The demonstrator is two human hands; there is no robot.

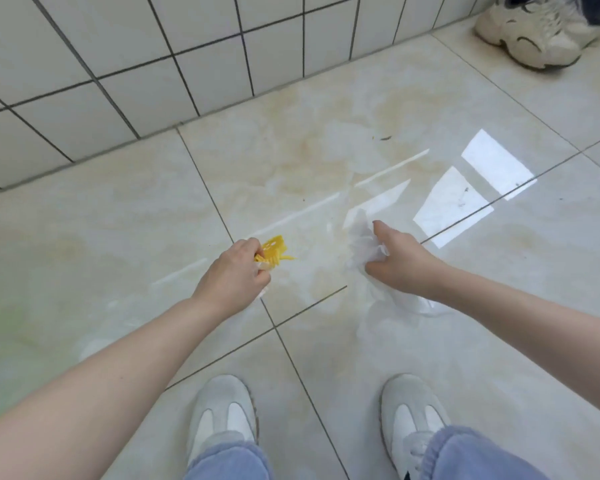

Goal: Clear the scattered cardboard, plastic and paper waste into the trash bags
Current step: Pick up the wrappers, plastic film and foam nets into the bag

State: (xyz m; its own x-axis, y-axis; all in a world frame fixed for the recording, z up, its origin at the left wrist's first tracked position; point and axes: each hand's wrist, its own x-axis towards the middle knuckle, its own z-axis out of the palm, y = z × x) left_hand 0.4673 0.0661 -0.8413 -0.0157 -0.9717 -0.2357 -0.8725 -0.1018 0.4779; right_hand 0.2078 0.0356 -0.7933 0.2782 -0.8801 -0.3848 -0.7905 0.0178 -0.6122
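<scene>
Glossy beige floor tiles [326, 140] fill the view, meeting a white tiled wall [118, 64] at the far left. Above them the left hand [232, 275] curls its fingers around a scrap of yellow plastic netting [274, 252]; only the mesh end pokes out to the right of the knuckles, and a pale bit under the hand is too blurred to name. To the right, the right hand [400, 263] grips a crumpled clear plastic bag [362, 244], thin and see-through, its lower folds hidden behind the wrist. Near the bottom stand the person's own pale sneakers [224, 410], cut off by blue trouser cuffs [465, 452]. Another person's cream shoe [534, 32] sits far right, cropped by the edge.
</scene>
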